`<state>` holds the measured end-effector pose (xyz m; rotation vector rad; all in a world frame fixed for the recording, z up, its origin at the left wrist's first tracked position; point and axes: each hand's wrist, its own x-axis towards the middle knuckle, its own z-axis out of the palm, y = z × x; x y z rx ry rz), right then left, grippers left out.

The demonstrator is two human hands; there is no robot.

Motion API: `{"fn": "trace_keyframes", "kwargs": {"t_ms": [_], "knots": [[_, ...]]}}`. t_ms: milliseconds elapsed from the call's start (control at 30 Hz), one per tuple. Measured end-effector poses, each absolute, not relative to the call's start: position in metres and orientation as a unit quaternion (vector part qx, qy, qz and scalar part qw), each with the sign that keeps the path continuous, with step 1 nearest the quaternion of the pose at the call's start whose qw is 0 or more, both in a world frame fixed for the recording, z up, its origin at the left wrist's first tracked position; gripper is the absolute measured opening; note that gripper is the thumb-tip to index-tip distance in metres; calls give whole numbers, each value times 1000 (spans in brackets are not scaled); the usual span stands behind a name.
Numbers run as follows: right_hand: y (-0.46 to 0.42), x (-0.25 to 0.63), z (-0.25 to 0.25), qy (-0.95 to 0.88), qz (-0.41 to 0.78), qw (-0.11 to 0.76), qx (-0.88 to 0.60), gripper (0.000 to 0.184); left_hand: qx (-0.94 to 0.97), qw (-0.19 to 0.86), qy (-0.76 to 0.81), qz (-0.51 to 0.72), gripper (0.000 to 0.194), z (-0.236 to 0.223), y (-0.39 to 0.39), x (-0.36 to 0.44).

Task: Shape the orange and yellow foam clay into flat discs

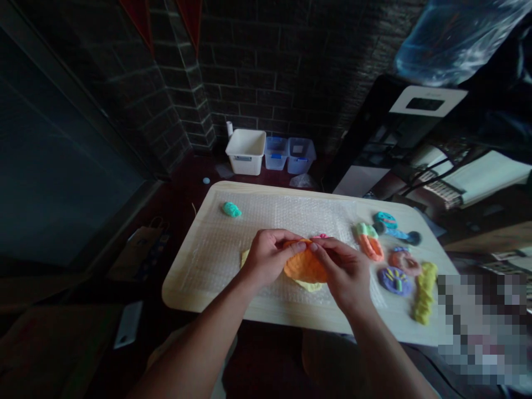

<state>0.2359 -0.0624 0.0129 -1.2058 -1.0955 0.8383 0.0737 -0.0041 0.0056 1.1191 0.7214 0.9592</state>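
Observation:
A flattened orange piece of modelling clay (306, 267) hangs between my two hands above the table. My left hand (272, 252) pinches its upper edge with thumb and fingers. On the same edge, close beside, the thumb and fingers of my right hand (343, 266) are closed too. Below the orange piece, pale yellow clay (311, 286) shows in part; my hands hide the rest. A bit of pink clay (321, 236) peeks out just behind my right fingers. Further off to the left lies a teal lump of clay (231, 209) on the bubble wrap (286, 213).
Along the right of the wooden table (191, 296) lie several shaped clay pieces, among them a purple disc (394, 281) and a yellow twisted strip (425, 293). A white bin (246, 152) and two clear bins stand by the brick wall. A water dispenser (374, 138) is at right.

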Motion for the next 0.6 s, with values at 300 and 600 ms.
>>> {"fn": "trace_keyframes", "kwargs": {"t_ms": [300,600], "knots": [[-62,240,15,-441,343,633,-537,28,482,712,335,386,34,6,-6,73],[-63,239,13,-465,309,617,-554,22,478,714,323,397,32,8,-8,74]]}}
